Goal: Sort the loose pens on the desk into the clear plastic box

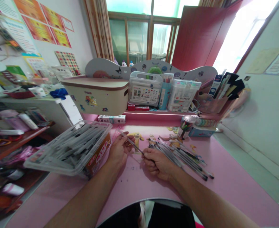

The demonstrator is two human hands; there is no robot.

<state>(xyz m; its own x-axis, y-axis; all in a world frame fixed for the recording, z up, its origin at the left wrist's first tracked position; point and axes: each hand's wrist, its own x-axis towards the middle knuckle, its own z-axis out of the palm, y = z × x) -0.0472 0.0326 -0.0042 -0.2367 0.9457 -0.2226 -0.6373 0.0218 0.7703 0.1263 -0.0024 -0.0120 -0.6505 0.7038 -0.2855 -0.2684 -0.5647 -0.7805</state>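
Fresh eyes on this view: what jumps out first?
Probably the clear plastic box at left, heaped with pale, pen-like pieces. Next, centre, the left hand and right hand holding a slim pen between them over the pink table. Then the spread of loose pens to the right of the hands, many with dark ends.

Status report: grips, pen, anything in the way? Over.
Left grip and right grip: both on one slim pen. Loose pens close beside right grip. Filled plastic box left of left grip.
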